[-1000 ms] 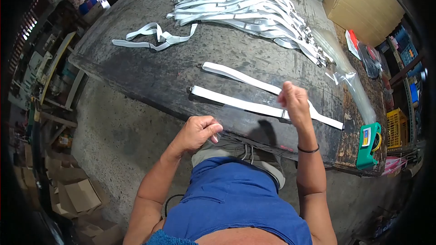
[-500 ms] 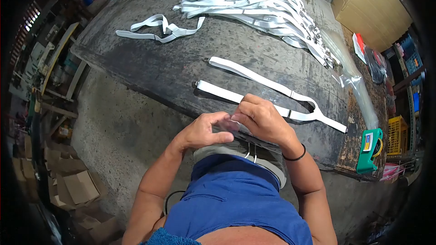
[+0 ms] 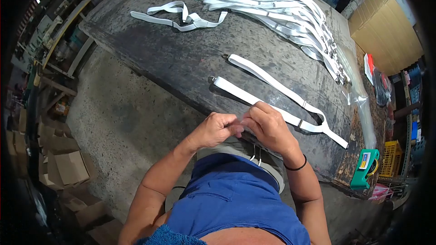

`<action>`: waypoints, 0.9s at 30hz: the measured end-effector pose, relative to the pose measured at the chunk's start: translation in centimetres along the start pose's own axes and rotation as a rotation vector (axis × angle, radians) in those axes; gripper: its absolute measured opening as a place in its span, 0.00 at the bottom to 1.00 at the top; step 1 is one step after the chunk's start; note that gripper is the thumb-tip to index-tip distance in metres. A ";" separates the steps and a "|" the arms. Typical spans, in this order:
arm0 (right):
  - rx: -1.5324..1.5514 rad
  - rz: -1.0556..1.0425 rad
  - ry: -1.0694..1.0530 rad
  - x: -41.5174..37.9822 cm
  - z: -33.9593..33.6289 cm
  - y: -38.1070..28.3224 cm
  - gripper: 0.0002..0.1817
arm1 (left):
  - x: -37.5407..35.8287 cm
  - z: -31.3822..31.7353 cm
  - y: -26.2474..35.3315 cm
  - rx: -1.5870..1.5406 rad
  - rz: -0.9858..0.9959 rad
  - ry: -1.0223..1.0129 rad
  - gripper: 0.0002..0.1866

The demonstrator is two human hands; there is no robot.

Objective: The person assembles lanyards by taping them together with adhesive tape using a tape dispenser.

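Observation:
My left hand [image 3: 213, 129] and my right hand [image 3: 269, 124] meet in front of my waist at the table's near edge. Fingers and thumbs of both pinch a small piece of clear plastic [image 3: 241, 121], mostly hidden by the fingers. Just beyond my right hand lies a white pair of suspenders [image 3: 336, 138], its two straps spread with metal clips at their left ends and its single tail pointing right. A second white pair of suspenders [image 3: 196, 22] rests loosely folded farther back on the left. Many more are heaped in a white pile [image 3: 272, 11] at the back.
A green tape dispenser [image 3: 359, 179] stands at the right corner of the dark worktable [image 3: 150, 59]. Long clear plastic sleeves [image 3: 364, 122] lie along the right side, near a cardboard sheet [image 3: 386, 31]. Open cardboard boxes [image 3: 70, 170] sit on the floor at left.
My hands have drawn closer together, and less of the clear plastic shows between them. The table and the suspenders appear shifted slightly rightward as my head turned.

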State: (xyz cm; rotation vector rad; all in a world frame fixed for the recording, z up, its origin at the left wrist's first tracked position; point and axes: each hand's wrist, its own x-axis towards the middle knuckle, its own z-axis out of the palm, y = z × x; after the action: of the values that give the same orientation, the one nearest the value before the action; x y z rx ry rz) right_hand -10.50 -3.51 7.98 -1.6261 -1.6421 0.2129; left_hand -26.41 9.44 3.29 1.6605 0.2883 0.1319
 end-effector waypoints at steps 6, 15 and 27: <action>-0.090 0.190 -0.138 0.5 0.6 0.4 0.07 | 0.0 0.1 -1.1 -0.120 -0.022 0.028 0.06; 0.092 0.209 -0.188 1.1 -0.1 -0.5 0.07 | -0.4 -0.7 -1.1 -0.013 -0.034 0.006 0.06; 0.239 0.084 -0.162 3.4 1.8 0.3 0.07 | -1.2 -1.3 -2.1 -0.184 0.081 0.003 0.06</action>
State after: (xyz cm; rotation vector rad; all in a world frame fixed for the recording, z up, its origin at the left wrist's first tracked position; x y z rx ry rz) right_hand -10.94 0.36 7.96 -1.5277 -1.5993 0.5752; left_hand -28.12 10.50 1.50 1.4894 0.2049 0.2159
